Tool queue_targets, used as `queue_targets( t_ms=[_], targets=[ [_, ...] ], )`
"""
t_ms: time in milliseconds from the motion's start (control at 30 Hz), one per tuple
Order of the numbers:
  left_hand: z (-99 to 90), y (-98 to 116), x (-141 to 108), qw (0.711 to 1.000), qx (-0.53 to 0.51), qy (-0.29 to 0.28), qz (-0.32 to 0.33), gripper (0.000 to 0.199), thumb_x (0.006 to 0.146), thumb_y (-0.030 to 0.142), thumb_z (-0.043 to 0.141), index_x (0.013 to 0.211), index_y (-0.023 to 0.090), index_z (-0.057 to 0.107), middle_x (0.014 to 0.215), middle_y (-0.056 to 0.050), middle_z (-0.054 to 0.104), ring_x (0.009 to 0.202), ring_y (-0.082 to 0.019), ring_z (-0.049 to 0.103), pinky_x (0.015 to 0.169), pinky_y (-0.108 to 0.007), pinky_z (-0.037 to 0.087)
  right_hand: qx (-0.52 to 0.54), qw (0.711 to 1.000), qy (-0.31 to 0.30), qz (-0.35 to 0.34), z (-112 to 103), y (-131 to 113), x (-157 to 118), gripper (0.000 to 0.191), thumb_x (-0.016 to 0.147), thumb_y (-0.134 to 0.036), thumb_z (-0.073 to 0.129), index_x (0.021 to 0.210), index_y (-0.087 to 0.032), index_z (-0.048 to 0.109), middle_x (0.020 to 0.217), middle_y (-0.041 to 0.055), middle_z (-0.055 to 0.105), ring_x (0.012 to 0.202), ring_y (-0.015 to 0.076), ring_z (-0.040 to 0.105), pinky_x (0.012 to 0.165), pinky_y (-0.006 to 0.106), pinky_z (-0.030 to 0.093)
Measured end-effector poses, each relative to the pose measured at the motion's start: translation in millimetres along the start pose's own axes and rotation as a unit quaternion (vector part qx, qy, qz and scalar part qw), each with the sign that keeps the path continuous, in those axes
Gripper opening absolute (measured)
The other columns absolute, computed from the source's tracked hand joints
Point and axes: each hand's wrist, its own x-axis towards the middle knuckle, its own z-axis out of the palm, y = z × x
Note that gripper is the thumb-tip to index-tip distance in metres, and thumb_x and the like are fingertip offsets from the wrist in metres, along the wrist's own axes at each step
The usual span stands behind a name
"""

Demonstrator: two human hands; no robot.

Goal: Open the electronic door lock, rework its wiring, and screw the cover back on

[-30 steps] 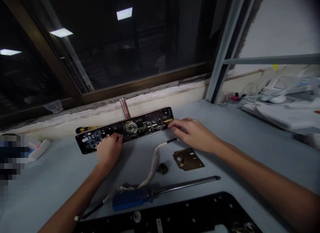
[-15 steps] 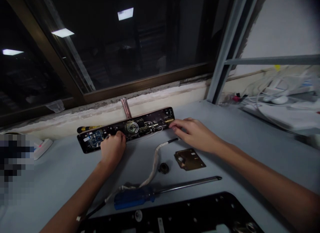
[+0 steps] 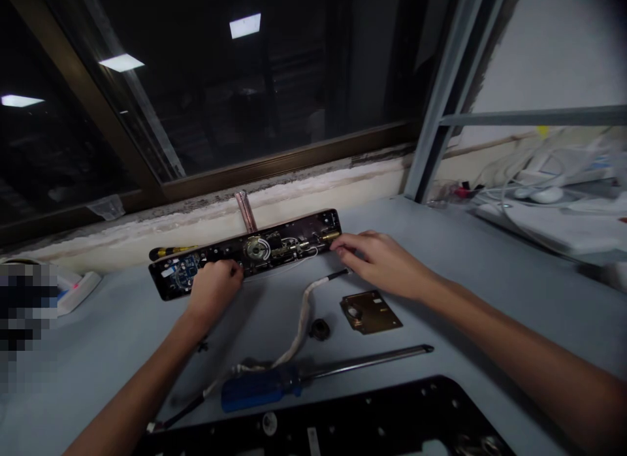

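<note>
Dark window (image 3: 304, 70) across the top, grey-blue worktop (image 3: 490, 279) below. Far left: white device (image 3: 81, 293). Left of centre to mid-frame: long open black housing (image 3: 274, 257), blue circuit board (image 3: 181, 273) at its left end. Left hand (image 3: 215, 286) at its near edge, grip curled closed; can't tell if anything's pinched. Lower centre: blue-handled screwdriver (image 3: 262, 387), pale wrapped cable (image 3: 304, 312) running past it, small round part (image 3: 320, 330), black panel (image 3: 353, 417) at bottom edge, brass-coloured plate (image 3: 375, 312). Right hand (image 3: 375, 257) at housing's right end, grip nearly closed, fingertips by the brass cylinder (image 3: 330, 236); hold unclear. Right edge: white cables (image 3: 509, 172), blurred.
</note>
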Motion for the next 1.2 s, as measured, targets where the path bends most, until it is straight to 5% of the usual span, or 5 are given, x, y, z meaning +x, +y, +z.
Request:
queue_targets(
  t_ms=[1200],
  targets=[
    [3.2,11.8,-8.7,0.996,0.047,0.055,-0.045,0.035,0.085,0.034,0.034,0.087,0.019,0.065,0.079,-0.012,0.068,0.075,-0.027,0.064,0.059,-0.031,0.043,-0.006,1.000,-0.006,-0.002,0.3,0.0,-1.1,0.024,0.083,-0.024,0.037,0.089,-0.020,0.060,0.075,0.0021,0.064,0.066,0.0154,0.057,0.063,0.027,0.041]
  ],
)
